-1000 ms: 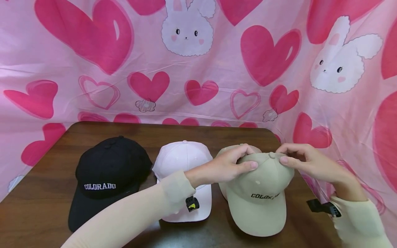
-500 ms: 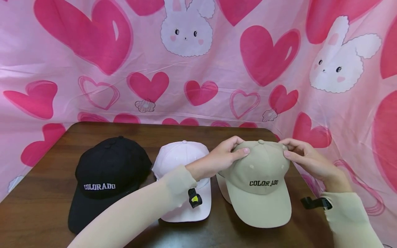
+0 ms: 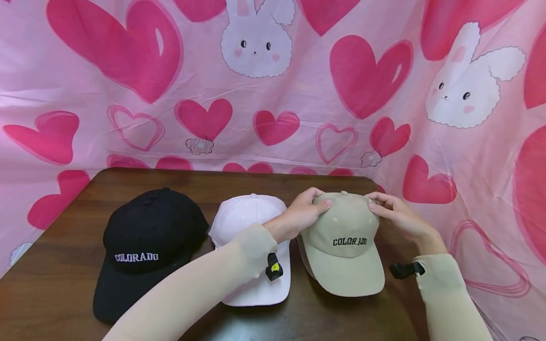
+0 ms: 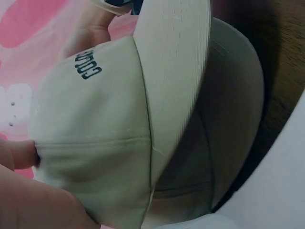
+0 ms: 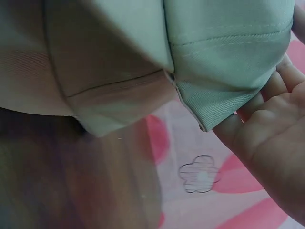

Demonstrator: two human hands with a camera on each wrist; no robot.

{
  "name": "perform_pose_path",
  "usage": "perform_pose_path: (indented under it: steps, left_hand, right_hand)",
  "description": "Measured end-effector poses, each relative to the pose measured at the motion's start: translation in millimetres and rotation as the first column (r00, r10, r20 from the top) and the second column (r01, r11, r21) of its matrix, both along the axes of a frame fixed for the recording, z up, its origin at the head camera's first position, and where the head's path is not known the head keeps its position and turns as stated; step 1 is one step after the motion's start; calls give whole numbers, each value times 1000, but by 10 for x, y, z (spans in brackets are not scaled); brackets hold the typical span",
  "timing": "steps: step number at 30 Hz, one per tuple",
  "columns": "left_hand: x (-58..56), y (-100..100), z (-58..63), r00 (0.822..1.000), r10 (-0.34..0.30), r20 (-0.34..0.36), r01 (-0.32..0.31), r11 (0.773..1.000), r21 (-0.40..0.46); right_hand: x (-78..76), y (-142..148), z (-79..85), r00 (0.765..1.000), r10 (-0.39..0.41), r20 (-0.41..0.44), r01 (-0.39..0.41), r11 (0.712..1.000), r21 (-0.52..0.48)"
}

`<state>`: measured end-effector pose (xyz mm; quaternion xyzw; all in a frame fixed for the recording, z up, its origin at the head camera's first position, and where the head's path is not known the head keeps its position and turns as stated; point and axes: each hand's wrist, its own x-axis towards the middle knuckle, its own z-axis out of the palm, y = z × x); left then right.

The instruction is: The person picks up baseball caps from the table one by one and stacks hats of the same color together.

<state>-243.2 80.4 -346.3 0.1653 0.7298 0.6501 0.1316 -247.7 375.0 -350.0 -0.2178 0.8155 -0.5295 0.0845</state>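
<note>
Both hands hold a khaki baseball cap with dark COLORADO lettering by the upper sides of its crown, brim facing the wearer of the camera. My left hand pinches the left side, thumb in front; my right hand pinches the right side, thumb in front. Directly under it is a second, tan cap, mostly hidden in the head view, where only a sliver of its brim shows. Both wrist views show a gap between the two brims, with the khaki cap overlapping the tan one.
A white cap stands just left, partly covered by my left forearm. Farther left is a black COLORADO cap. They sit on a dark wooden table, with a pink heart-and-rabbit cloth hanging behind and at right.
Both hands have carried the khaki cap left and slightly back, levelling it from a forward tilt. It now covers nearly all of the tan cap, whose crown showed behind it earlier.
</note>
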Motion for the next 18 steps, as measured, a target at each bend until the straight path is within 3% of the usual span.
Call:
perform_pose_path:
  steps: [9, 18]
  left_hand:
    - [-56, 28, -113, 996, 84, 38, -82, 995, -48]
    - [-98, 51, -194, 993, 118, -3, -117, 985, -127]
  right_hand:
    - [-133, -27, -212, 998, 28, 58, -23, 996, -81]
    - [-198, 12, -345, 999, -12, 53, 15, 999, -43]
